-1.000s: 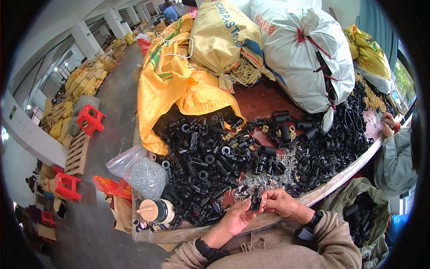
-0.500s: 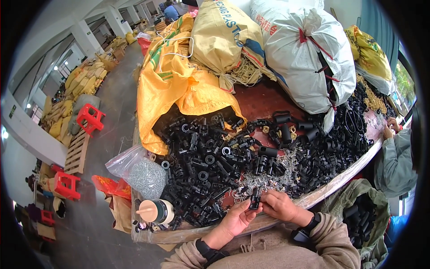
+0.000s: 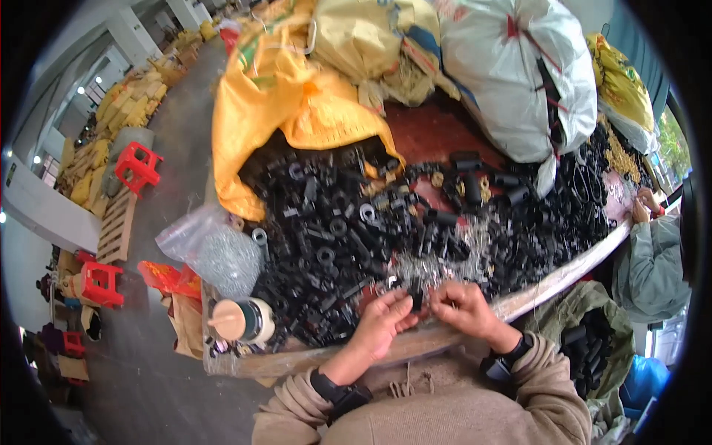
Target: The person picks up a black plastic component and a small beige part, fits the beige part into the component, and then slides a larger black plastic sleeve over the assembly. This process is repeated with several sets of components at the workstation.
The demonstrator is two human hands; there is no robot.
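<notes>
Above the near edge of the table, my left hand [image 3: 382, 325] holds a small black plastic part [image 3: 417, 300] at its fingertips, which are closed and blurred. Just to the right, my right hand [image 3: 467, 310] is closed in a pinch close to that part; whatever its fingers hold is too small to make out. Right behind my hands lies a scatter of small silvery metal clips [image 3: 426, 271]. A wide heap of black plastic parts [image 3: 319, 245] spreads to the left and behind, with a few grey rings among them.
A bag of small metal pieces [image 3: 228, 256] and a lidded jar [image 3: 245, 320] stand at the table's left edge. An orange sack [image 3: 297, 111] and a white sack [image 3: 512, 81] lie behind. To the right are an open sack of black tubes [image 3: 586, 348] and another person's sleeve [image 3: 649, 259].
The view has shifted, so the table sits higher in the picture. My right hand has drawn slightly away from the black part, which stays at my left fingertips.
</notes>
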